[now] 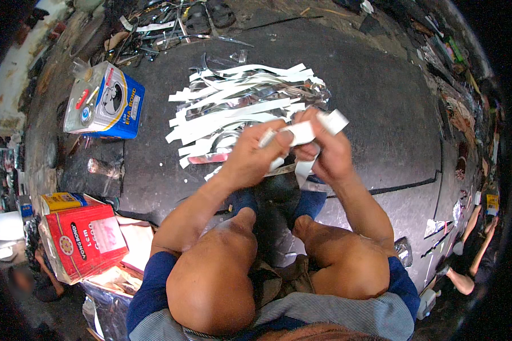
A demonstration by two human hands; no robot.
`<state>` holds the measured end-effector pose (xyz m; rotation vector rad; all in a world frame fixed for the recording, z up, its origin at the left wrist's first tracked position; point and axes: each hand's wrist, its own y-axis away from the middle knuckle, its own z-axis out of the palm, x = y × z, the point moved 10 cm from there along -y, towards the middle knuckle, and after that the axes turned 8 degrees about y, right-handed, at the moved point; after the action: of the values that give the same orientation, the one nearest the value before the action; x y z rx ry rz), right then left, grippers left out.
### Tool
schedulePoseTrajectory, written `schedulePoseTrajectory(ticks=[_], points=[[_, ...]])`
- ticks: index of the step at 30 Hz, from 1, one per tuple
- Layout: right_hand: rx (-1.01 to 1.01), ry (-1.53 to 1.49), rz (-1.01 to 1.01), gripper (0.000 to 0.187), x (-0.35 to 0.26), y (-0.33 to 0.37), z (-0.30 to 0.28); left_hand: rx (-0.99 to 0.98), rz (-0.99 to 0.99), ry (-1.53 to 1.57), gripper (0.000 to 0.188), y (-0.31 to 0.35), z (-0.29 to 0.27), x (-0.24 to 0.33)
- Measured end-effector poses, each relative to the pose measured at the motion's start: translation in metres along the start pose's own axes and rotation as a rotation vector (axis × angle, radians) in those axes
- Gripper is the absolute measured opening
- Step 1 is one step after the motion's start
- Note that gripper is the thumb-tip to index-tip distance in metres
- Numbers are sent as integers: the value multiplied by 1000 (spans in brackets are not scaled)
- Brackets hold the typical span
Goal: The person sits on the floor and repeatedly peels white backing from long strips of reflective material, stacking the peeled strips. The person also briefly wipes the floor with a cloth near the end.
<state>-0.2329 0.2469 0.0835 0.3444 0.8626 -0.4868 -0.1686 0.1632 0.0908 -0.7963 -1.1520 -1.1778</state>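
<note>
A: Left hand (250,156), right hand (324,153)?
B: Both pinched closed on one white strip (304,132), held between them above the floor, long axis roughly 9-to-3, free end sticking out at 2 o'clock of right hand

A: Nearer hand?
B: Equal, both gripping; left fingers at strip's 9 o'clock end

A: Around?
B: Pile of white and silvery strips (244,105) on dark floor (381,96) at 12 o'clock, just beyond hands. Blue-and-silver tin can (105,102) at 10 o'clock, red carton (82,241) at 8 o'clock, well apart. Nothing blocking between hands and pile
</note>
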Motion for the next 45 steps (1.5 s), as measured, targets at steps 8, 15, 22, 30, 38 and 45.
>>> schedulePoseTrajectory(ticks=[8,15,22,30,38,45], points=[[421,-322,-477,16,-138,25,-169,668,367,579,18,66,-228,70],[1269,-247,-631,33,-203,183,-433,1237,493,361,23,193,-426,75],[1203,1187,-640,24,-175,137,-255,1433,436,161,25,212,-412,25],[72,1744,109,40,139,47,-171,460,20,-583,30,52,-112,-81],[-1,1734,31,20,136,49,-175,-79,-80,-598,38,52,-19,-144],[-20,918,120,18,72,35,-61,-23,-54,-530,43,22,-10,-88]])
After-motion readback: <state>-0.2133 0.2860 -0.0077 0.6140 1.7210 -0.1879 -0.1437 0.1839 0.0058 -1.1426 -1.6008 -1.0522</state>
